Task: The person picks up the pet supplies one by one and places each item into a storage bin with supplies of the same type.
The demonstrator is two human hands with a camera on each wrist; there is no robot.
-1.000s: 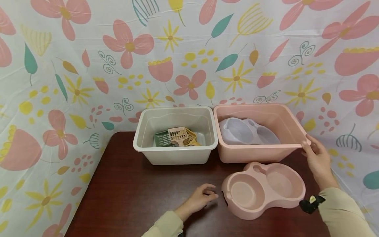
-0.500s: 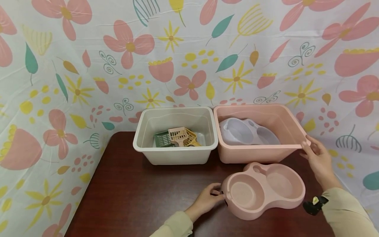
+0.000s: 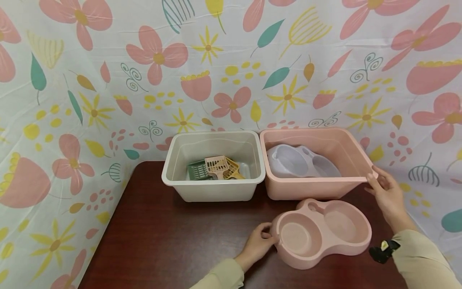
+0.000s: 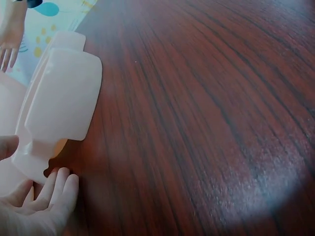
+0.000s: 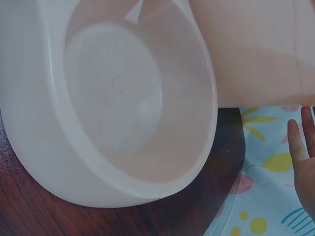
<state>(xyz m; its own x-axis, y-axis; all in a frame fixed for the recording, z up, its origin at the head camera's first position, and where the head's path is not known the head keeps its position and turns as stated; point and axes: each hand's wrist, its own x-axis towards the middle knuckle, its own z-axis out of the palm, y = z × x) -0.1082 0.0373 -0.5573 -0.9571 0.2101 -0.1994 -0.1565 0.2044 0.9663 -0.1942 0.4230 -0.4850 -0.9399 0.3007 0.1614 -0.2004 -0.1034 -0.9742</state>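
A pink double pet bowl (image 3: 326, 230) rests on the table, its two round hollows facing up. My left hand (image 3: 257, 243) holds its left end, thumb at the rim and fingers low by a notch in the side, as the left wrist view shows with the bowl's side (image 4: 64, 98). My right hand (image 3: 388, 196) grips the front right corner of the pink litter box (image 3: 306, 188), thumb on the rim. A greyish-lilac double bowl (image 3: 292, 160) sits inside that box. In the right wrist view, one hollow of the pink bowl (image 5: 115, 93) fills much of the picture.
Left of the pink box, nearly touching it, stands an off-white litter box (image 3: 213, 190) holding green, pink and yellow litter scoops (image 3: 217, 165). Behind both boxes hangs a flowered cloth (image 3: 231, 72). Dark reddish-brown tabletop (image 3: 173, 245) extends at front left.
My left hand has moved right from beside the pink bowl and taken hold of its left end. My right hand stays on the corner of the pink litter box.
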